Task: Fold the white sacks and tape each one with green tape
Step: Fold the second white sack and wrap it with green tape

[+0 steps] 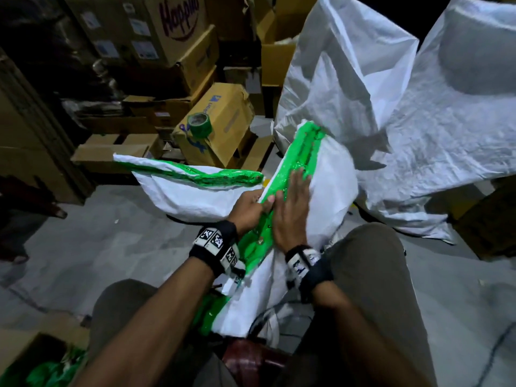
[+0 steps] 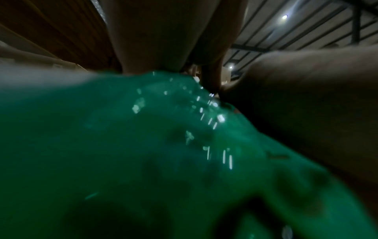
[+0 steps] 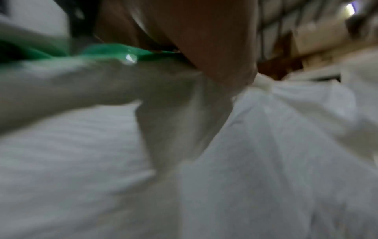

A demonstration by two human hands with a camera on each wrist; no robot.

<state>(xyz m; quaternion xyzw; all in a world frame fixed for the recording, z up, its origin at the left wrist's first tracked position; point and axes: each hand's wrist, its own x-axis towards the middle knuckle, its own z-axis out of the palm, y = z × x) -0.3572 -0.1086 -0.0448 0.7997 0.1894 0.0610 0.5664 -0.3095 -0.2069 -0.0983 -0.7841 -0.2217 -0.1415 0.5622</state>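
A folded white sack [image 1: 329, 185] lies across my lap, with a long strip of green tape [image 1: 298, 160] along its folded edge. My right hand [image 1: 290, 202] lies flat on that strip, fingers straight, pressing it down. My left hand [image 1: 251, 208] grips the sack's edge just left of the strip, thumb on the green. In the left wrist view the shiny green tape [image 2: 163, 145] fills the frame under the left hand [image 2: 159, 40]. The right wrist view shows white sack cloth [image 3: 266, 161] beneath the right hand [image 3: 204, 40]. A green tape roll [image 1: 198, 124] sits on a cardboard box [image 1: 220, 127].
Another taped sack [image 1: 195, 191] lies on the grey floor to the left. Large unfolded white sacks [image 1: 418, 121] pile up at the right. Stacked cardboard boxes [image 1: 167, 37] fill the back. A box with green scraps [image 1: 36, 367] stands at lower left.
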